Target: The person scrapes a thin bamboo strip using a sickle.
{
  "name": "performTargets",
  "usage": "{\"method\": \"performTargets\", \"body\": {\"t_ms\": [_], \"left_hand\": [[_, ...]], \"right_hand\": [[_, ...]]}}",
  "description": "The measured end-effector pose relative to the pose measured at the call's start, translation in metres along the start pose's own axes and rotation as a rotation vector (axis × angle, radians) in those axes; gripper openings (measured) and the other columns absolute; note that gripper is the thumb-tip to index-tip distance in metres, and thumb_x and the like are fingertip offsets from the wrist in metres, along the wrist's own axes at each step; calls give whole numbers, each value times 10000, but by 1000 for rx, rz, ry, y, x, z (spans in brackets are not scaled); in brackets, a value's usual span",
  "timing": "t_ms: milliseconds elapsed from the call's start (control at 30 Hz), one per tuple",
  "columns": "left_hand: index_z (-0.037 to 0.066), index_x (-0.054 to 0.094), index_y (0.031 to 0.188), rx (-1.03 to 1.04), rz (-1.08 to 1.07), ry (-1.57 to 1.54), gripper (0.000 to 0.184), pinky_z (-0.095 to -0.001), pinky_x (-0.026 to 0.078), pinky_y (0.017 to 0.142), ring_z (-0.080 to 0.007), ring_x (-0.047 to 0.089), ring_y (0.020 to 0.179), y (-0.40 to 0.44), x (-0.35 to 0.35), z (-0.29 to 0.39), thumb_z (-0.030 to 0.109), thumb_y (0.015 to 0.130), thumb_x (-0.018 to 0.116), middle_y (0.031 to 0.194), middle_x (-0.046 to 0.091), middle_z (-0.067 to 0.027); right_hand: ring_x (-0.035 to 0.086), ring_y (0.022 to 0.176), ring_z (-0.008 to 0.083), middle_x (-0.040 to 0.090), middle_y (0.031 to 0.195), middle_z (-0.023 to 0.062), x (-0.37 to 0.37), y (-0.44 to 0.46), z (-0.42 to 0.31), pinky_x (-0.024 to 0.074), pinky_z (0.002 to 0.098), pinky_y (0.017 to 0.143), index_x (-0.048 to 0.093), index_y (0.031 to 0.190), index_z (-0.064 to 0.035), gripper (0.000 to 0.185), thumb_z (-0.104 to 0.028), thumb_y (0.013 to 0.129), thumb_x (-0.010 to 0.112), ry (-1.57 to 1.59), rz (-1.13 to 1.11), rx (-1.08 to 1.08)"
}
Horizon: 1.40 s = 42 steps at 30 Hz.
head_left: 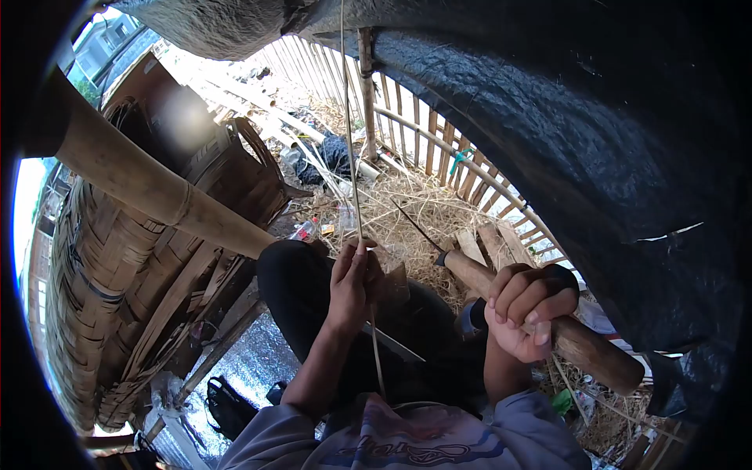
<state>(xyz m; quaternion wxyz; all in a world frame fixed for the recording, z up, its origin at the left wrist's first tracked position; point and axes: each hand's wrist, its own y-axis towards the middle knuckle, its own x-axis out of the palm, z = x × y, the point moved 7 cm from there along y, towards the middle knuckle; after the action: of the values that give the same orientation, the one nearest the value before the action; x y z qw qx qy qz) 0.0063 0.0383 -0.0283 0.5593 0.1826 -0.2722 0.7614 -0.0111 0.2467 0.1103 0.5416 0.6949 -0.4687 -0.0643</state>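
Left hand (354, 278) pinching long thin strip (352, 149), running down toward shirt (415, 435); right hand (531, 307) fisted round wooden handle (471, 274), blade (417, 225) apart from strip; best: steady pinch, firm handle grip, blade angled clear of left knee (287, 270)

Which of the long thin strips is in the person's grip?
The upright strip reaching the picture's top edge, pinched in the left hand; the pale strips beyond the knees lie on the ground, no hand touching them.
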Motion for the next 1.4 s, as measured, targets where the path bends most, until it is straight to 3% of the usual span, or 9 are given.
{"method": "performTargets", "body": {"t_ms": [167, 267, 667, 800, 1000, 1100, 1133, 1267, 1400], "left_hand": [[88, 452, 1001, -44, -28, -27, 151, -180, 219, 379, -25, 261, 467, -16, 4, 7, 209, 967, 369, 619, 310, 52], [105, 458, 973, -37, -6, 2, 142, -182, 201, 373, -25, 244, 456, -15, 7, 15, 219, 966, 373, 614, 302, 57], [142, 441, 966, -91, 4, -81, 108, -176, 243, 361, -29, 282, 430, -7, 17, 42, 190, 959, 345, 613, 327, 67], [158, 444, 953, -92, -41, -115, 105, -173, 206, 339, -22, 264, 416, -9, 12, 40, 219, 961, 359, 601, 323, 76], [104, 449, 1000, -261, -103, -191, 155, -138, 392, 407, -33, 502, 546, -24, 27, 33, 231, 961, 369, 771, 487, 3], [104, 444, 986, -172, 195, -169, 147, -143, 368, 407, -29, 470, 534, -23, 24, 35, 226, 962, 364, 747, 471, 15], [109, 440, 970, -128, -13, -180, 141, -148, 331, 398, -28, 438, 529, -20, 18, 34, 226, 963, 362, 733, 457, 18], [120, 436, 976, -136, -115, -221, 129, -151, 276, 364, -23, 390, 506, -13, 0, 22, 222, 962, 359, 694, 425, 36], [143, 421, 938, -273, -12, -121, 105, -159, 180, 311, -19, 271, 414, -22, 7, 21, 238, 955, 379, 613, 343, 55]], "right_hand": [[507, 429, 157, 505, 529, 51, 50, 17, 13, 468, 296, 416, 451, 762, -43, 310, -276, 803, 651, 174, -447, -131], [508, 456, 179, 520, 569, 57, 59, 13, 34, 465, 318, 471, 486, 720, -22, 263, -188, 729, 691, 182, -371, -143], [541, 500, 189, 527, 601, 50, 94, 29, 68, 480, 315, 496, 482, 630, -36, 251, -154, 694, 693, -104, -744, -310], [547, 515, 182, 531, 617, 43, 106, 15, 50, 484, 307, 528, 483, 629, -45, 243, -141, 681, 699, 53, -843, -328], [532, 514, 185, 517, 622, 49, 103, 32, 103, 456, 292, 494, 485, 632, -45, 206, -123, 669, 672, -124, -818, -314], [532, 513, 182, 515, 622, 52, 110, 26, 75, 454, 291, 494, 486, 630, -45, 208, -121, 672, 675, -106, -865, -326], [532, 513, 173, 512, 619, 47, 112, 20, 64, 463, 291, 503, 487, 629, -46, 211, -114, 676, 681, -50, -906, -324], [533, 518, 168, 508, 621, 36, 111, 5, 64, 467, 298, 515, 489, 634, -63, 224, -116, 657, 706, -82, -961, -314], [533, 521, 179, 507, 629, 46, 97, 27, 97, 463, 304, 502, 479, 654, -62, 237, -132, 664, 704, -210, -899, -285]]}}
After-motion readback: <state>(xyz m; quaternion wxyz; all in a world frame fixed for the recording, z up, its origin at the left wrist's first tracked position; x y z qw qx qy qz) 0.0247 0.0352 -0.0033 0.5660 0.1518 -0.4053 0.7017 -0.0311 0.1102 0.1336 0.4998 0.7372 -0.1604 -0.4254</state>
